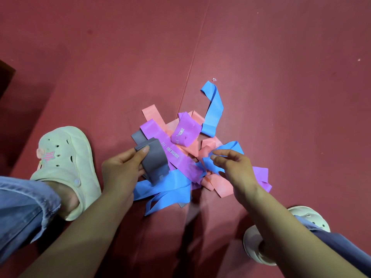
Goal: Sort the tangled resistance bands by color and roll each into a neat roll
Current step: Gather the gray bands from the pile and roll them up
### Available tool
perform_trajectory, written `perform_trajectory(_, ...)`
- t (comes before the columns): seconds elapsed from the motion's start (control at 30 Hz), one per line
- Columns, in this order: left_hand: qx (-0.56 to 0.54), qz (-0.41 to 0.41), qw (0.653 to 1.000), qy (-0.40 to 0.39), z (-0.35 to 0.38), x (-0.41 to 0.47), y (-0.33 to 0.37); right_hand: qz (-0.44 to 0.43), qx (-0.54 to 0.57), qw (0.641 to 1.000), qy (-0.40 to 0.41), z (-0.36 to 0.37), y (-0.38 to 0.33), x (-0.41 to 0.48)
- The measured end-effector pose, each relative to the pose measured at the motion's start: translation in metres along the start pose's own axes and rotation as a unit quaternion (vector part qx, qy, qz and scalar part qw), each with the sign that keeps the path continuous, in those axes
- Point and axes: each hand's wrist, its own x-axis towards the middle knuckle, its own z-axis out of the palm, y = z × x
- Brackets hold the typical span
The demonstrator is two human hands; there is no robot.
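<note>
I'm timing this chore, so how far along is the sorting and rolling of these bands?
Done: nothing yet; no finished roll shows on the mat. In hand: the left hand grips the grey band, folded over, one end running into the pile; the right hand pinches a blue band. Left: the purple band, the pink band and the blue one lie tangled in one heap, all unrolled.
</note>
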Motion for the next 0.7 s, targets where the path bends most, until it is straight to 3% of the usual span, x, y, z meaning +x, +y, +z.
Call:
perform_trajectory(0.47,-0.001,0.015,1.000,0.015,0.001,0.004,0.004,-0.004,0.008,1.000,-0.006,0.008,0.000,0.002)
perform_trajectory(0.7,-0.034,0.106,0.991,0.076,-0.006,0.023,0.048,-0.008,-0.012,1.000,-0.005,0.010,0.003,0.008)
